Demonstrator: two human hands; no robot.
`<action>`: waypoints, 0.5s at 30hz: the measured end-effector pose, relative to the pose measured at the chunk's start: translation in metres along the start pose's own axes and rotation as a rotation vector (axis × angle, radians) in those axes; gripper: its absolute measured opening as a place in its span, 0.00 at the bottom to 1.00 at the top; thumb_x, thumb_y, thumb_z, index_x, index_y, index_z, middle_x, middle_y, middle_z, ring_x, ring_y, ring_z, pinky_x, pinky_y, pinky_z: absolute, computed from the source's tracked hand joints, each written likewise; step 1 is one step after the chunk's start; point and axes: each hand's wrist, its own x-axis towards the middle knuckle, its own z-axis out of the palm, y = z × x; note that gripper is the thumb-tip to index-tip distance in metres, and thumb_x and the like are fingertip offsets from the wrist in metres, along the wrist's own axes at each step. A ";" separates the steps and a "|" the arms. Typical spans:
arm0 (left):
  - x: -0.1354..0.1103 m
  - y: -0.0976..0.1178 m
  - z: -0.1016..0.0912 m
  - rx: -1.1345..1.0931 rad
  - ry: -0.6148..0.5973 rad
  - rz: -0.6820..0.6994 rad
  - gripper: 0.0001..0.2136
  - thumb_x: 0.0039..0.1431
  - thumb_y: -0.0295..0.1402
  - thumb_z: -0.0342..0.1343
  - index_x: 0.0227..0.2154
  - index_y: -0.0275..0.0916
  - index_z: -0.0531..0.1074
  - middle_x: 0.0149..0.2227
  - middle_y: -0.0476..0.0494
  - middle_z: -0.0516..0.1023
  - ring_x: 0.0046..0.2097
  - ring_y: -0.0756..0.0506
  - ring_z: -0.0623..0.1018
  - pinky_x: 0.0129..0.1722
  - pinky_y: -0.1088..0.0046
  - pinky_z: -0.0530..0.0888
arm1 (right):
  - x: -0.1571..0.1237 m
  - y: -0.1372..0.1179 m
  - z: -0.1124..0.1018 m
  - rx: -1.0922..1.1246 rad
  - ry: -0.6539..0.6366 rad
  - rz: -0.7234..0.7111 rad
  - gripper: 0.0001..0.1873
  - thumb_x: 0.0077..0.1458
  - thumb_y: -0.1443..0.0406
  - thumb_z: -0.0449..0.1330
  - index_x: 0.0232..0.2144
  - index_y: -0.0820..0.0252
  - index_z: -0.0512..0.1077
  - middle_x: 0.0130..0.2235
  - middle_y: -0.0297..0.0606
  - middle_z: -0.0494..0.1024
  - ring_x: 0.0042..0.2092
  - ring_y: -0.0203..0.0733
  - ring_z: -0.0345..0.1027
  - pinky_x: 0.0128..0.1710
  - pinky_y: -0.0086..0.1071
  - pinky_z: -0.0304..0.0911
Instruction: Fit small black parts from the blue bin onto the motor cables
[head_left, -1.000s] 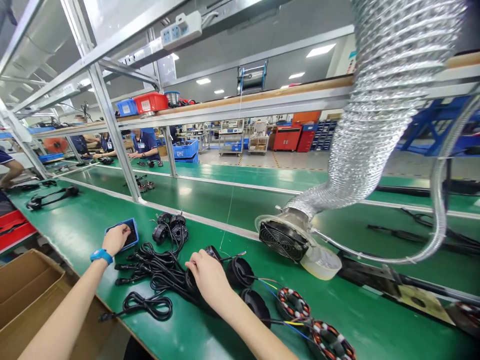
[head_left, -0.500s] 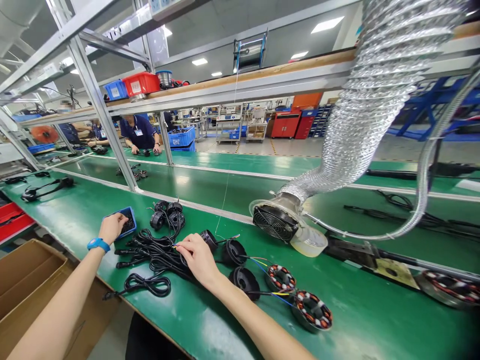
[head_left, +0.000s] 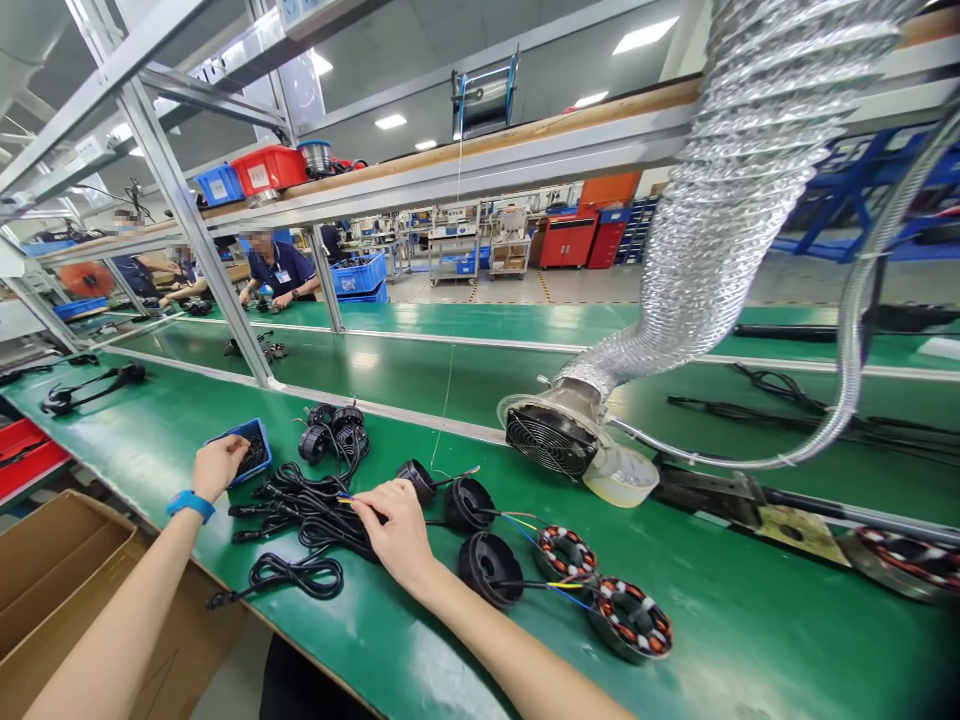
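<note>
Green bench mat (head_left: 420, 640) across a factory line, cardboard box (head_left: 52, 570) at 8 o'clock off its near edge.

Nearest, right forearm stretched in from 5 o'clock, wrist flat, right hand (head_left: 397, 535) palm down with fingertips pinched on thin coloured wires (head_left: 346, 498) at the edge of the black cable bundle (head_left: 307, 515). Left forearm angled up from 7 o'clock, blue wristband (head_left: 186, 503) on it, left hand (head_left: 217, 465) curled loosely, fingers dipped into the small blue tray (head_left: 259, 438) (whether anything is gripped inside, cannot tell).

Just at 3 o'clock of the right hand, black round housings (head_left: 487, 565), then copper-wound stators (head_left: 630, 620) farther right. Beyond, toward 1 o'clock, extraction fan (head_left: 547, 440) on a silver flexible duct (head_left: 720, 230), tape roll (head_left: 621, 475) touching it.

Far off at 11 o'clock, other people seated at a parallel bench under red and blue bins (head_left: 259, 172).
</note>
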 end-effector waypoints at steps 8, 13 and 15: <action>-0.004 0.011 -0.010 -0.189 0.025 -0.044 0.20 0.48 0.46 0.50 0.37 0.36 0.74 0.32 0.45 0.75 0.35 0.47 0.74 0.40 0.72 0.66 | 0.002 0.002 0.002 0.026 0.005 0.044 0.15 0.62 0.64 0.54 0.25 0.63 0.70 0.26 0.33 0.67 0.32 0.32 0.57 0.41 0.32 0.51; -0.050 0.065 -0.025 -0.519 0.042 -0.071 0.32 0.42 0.54 0.53 0.41 0.27 0.70 0.36 0.38 0.74 0.34 0.47 0.73 0.36 0.72 0.72 | 0.002 0.005 0.004 0.070 0.006 0.064 0.14 0.62 0.65 0.55 0.25 0.63 0.70 0.26 0.33 0.68 0.33 0.33 0.58 0.40 0.32 0.51; -0.085 0.097 -0.025 -0.636 -0.033 -0.010 0.31 0.45 0.53 0.58 0.43 0.28 0.70 0.39 0.38 0.74 0.37 0.49 0.73 0.39 0.74 0.73 | 0.002 0.005 0.004 0.071 0.008 0.059 0.14 0.62 0.65 0.54 0.25 0.63 0.70 0.26 0.33 0.68 0.32 0.33 0.58 0.40 0.32 0.51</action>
